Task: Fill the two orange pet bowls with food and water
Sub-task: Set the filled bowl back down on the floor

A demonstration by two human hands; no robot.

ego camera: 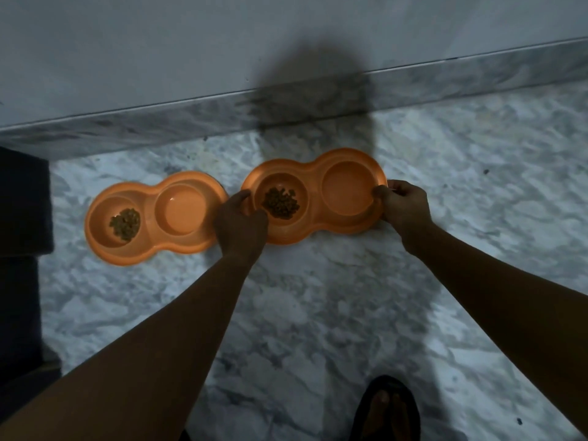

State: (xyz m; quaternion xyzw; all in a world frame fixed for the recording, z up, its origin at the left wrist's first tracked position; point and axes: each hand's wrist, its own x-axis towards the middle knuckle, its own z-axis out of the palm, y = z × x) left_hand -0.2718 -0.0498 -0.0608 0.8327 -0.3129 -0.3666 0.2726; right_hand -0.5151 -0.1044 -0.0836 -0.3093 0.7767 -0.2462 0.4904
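Note:
Two orange double pet bowls lie side by side on the marble floor near the wall. The left bowl (149,240) has brown kibble (125,224) in its left cup and liquid in its right cup. The right bowl (313,198) holds kibble (280,202) in its left cup; its right cup looks orange and smooth, and I cannot tell if water is in it. My left hand (240,226) grips the right bowl's left rim. My right hand (402,205) grips its right rim.
A grey marble skirting (191,117) and pale wall run just behind the bowls. A dark object (22,218) stands at the left edge. My sandalled foot (386,409) is at the bottom. Marble floor (318,313) stretches in front.

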